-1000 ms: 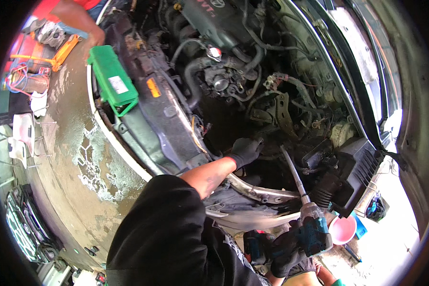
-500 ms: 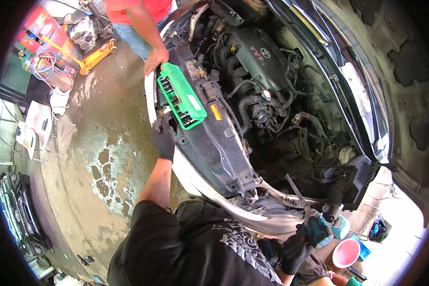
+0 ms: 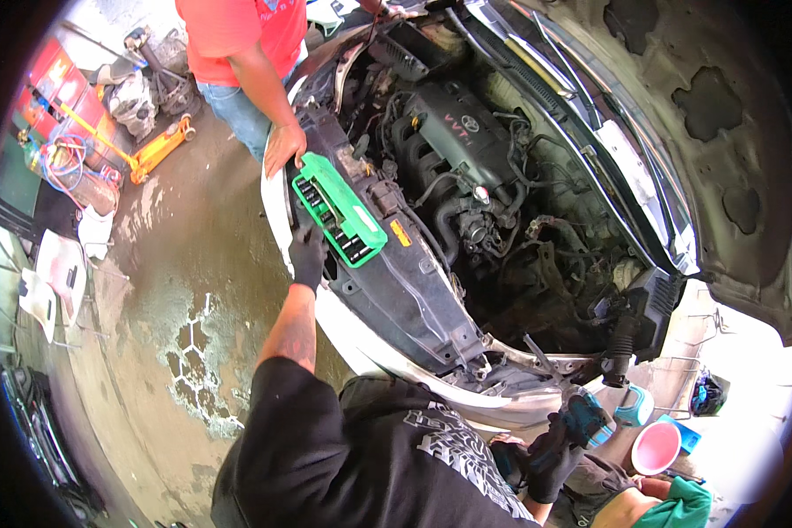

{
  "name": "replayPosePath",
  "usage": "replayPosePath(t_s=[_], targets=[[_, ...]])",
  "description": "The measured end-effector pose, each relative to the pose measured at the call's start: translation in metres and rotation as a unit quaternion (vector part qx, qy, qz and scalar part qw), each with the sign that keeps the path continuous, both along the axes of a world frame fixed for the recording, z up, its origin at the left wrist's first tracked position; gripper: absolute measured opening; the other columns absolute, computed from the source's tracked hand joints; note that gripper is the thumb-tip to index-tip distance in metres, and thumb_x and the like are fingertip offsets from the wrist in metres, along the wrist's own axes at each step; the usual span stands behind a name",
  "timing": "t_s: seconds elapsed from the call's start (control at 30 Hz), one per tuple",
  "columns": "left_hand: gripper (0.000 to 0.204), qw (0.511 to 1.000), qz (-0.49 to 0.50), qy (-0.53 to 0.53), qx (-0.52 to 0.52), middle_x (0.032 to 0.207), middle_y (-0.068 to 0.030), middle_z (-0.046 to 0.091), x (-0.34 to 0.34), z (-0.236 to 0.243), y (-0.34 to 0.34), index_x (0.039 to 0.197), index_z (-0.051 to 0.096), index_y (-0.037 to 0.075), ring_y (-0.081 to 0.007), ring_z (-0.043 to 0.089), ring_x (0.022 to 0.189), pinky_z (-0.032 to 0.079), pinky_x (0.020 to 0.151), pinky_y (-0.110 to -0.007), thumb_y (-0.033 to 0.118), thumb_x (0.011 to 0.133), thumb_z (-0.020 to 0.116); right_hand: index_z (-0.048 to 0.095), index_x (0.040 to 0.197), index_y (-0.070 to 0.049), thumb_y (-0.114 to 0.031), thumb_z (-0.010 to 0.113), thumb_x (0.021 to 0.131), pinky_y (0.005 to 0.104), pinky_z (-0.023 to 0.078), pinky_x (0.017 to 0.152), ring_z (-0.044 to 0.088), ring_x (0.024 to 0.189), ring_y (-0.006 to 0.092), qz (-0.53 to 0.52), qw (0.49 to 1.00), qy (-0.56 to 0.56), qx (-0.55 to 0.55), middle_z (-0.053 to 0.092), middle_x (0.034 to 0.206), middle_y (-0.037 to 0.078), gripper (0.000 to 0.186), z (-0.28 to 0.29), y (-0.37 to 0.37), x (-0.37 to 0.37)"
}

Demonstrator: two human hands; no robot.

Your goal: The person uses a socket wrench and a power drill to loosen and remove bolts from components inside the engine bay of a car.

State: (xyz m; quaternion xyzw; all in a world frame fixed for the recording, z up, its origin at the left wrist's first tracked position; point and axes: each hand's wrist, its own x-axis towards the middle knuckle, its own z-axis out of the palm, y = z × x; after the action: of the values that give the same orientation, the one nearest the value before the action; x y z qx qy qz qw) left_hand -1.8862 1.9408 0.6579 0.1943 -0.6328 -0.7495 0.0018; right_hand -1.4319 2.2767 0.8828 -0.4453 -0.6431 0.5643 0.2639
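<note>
My left hand (image 3: pixel 307 259), in a black glove, is at the lower left edge of an open green socket case (image 3: pixel 361 227) on the car's front panel. Its fingers are curled, and whatever is between them is hidden. My right hand (image 3: pixel 550 453), also gloved, grips a teal cordless power tool (image 3: pixel 587 417) with a long metal extension pointing up toward the engine bay (image 3: pixel 519 282). A co-worker's bare hand (image 3: pixel 283 144) rests at the upper end of the case.
A co-worker in red (image 3: pixel 220 35) stands at the car's front, another person in green (image 3: pixel 678 506) is low at bottom right. An orange floor jack (image 3: pixel 158 154), white chairs (image 3: pixel 57 264) and a pink basin (image 3: pixel 656 449) are on the floor. The raised hood (image 3: pixel 730 185) is at right.
My left hand has moved from the engine bay up to the case, which now shows open with sockets visible. The view has shifted, showing more of the co-worker in red.
</note>
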Motion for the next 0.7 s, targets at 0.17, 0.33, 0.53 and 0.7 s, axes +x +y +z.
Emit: replayPosePath(t_s=[0.17,0.33,0.53,0.7], targets=[[0.024,0.994,-0.025,-0.002,0.109,0.096,-0.0059,0.072,0.05,-0.022,-0.004,0.112,0.066,0.008,-0.0126,0.065,0.066,0.051,0.053,-0.026,0.026,0.097,0.069,0.064,0.12,-0.003,-0.058,0.088,0.059,0.0369,0.045,0.066,0.056,0.064,0.0182,0.2,0.88,-0.216,0.374,0.054,0.064,0.003,0.085,0.016,0.004,0.018],[0.021,0.993,-0.035,0.02,0.115,0.104,-0.0084,0.072,0.086,-0.035,-0.039,0.112,0.062,0.009,-0.0173,0.067,0.069,0.055,0.058,-0.03,0.011,0.092,0.069,0.064,0.12,-0.003,-0.051,0.082,0.069,0.0419,0.047,0.079,0.06,0.081,0.0257,0.249,0.868,-0.219,0.368,0.062,0.08,0.007,0.073,0.011,0.015,0.02],[0.019,0.992,0.0,-0.089,0.091,0.083,-0.0009,0.062,0.118,0.002,-0.073,0.105,0.063,0.014,-0.0137,0.053,0.063,0.048,0.063,-0.036,0.03,0.093,0.061,0.066,0.122,-0.008,-0.028,0.074,0.086,0.0399,0.048,0.077,0.062,0.083,0.0221,0.274,0.859,-0.174,0.396,0.066,0.092,0.005,0.041,0.022,0.021,0.005],[0.015,0.982,0.012,-0.172,0.076,0.067,0.0047,0.053,0.141,0.022,-0.047,0.081,0.059,0.019,-0.0088,0.042,0.051,0.037,0.05,-0.029,0.026,0.093,0.065,0.062,0.118,0.001,-0.007,0.061,0.098,0.0259,0.045,0.052,0.057,0.063,0.0104,0.18,0.974,-0.053,0.128,0.068,0.101,0.009,0.022,0.011,0.028,0.012]])
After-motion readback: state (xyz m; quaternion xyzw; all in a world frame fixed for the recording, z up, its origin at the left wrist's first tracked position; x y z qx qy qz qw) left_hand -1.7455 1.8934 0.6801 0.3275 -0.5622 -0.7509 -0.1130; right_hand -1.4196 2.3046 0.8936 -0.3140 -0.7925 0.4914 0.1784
